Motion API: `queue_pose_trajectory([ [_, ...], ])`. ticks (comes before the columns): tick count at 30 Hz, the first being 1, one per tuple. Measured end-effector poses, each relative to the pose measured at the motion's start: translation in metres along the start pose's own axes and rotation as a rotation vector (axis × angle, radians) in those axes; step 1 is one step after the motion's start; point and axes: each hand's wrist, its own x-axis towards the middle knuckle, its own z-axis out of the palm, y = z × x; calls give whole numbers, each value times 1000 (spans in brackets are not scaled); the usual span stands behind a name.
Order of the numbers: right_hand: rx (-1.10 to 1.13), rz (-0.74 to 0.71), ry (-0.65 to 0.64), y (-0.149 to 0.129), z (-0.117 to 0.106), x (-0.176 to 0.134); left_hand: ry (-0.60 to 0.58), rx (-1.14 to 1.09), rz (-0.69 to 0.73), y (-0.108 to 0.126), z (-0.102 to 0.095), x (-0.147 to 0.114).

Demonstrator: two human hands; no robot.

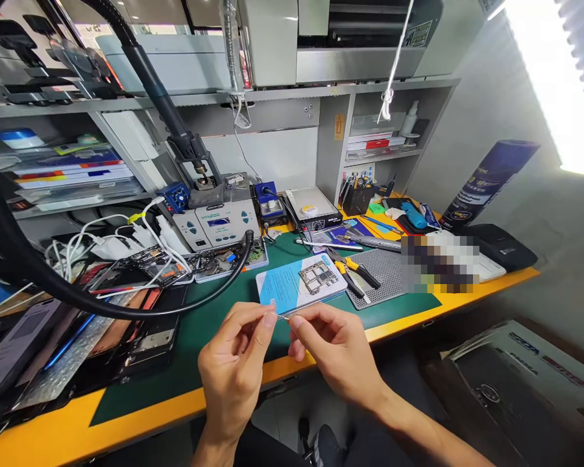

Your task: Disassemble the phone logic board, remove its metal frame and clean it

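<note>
Just above the front edge of the bench, my left hand (pixel 236 357) and my right hand (pixel 333 344) meet fingertip to fingertip. Both are closed in a pinch on a thin silvery wire-like piece (pixel 282 317), one end in each; most of it is covered by the fingers. Beyond them a blue-and-white box (pixel 282 282) lies flat on the green mat (pixel 194 347). A phone circuit board (pixel 318 277) rests on top of that box. Yellow-and-black pliers (pixel 355 272) lie to its right, partly over a grey perforated mat (pixel 387 266).
A black hose (pixel 214 298) arches across the left side. Behind stands a grey rework station (pixel 219 224), with a parts tray (pixel 260 254) before it. Phones and phone parts (pixel 24 344) crowd the left. A spray can (pixel 486 185) stands at the right rear, near a black case (pixel 499 250).
</note>
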Motion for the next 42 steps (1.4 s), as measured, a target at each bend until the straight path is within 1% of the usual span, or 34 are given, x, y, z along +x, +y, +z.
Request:
queue_pose_trajectory([
  [1, 11, 26, -18, -1, -1, 0, -20, -11, 16, -1, -3, 1],
  [3, 17, 66, -60, -4, -3, 1, -108, -38, 12, -2, -11, 6],
  [6, -37, 78, -142, -8, -7, 2, -264, -105, -86, -1, -23, 16],
  [9, -189, -4, -181, -10, -11, 4, -351, -161, -206, 1, -29, 26],
  [12, -368, -149, -182, -12, -16, 6, -413, -236, -350, 2, -28, 32],
  [14, -426, -196, -216, -15, -20, 8, -453, -279, -447, 1, -25, 33],
  [16, -392, -149, -305, -18, -24, 10, -479, -303, -520, 0, -23, 31],
  [18, -309, -61, -375, -22, -27, 13, -469, -309, -552, 0, -20, 27],
  [20, -254, -17, -366, -23, -27, 15, -423, -294, -542, 1, -18, 22],
  [23, -248, -36, -292, -22, -23, 17, -370, -234, -481, 5, -17, 16],
  [25, -239, -37, -291, -20, -18, 18, -362, -173, -425, 9, -20, 15],
  [28, -217, -13, -346, -21, -12, 22, -374, -67, -346, 10, -29, 19],
  [31, -194, 17, -390, -23, -7, 30, -368, 39, -301, 6, -39, 25],
  [34, -231, 23, -445, -23, -2, 43, -340, 144, -254, 4, -47, 33],
  [35, -256, 20, -464, -23, -1, 48, -347, 184, -229, 4, -49, 37],
  [37, -293, 22, -491, -21, 2, 58, -405, 269, -173, 9, -53, 46],
  [40, -312, 52, -542, -16, 5, 75, -573, 392, -108, 20, -57, 63],
  [42, -304, 69, -578, -14, 5, 83, -644, 464, -68, 29, -57, 73],
])
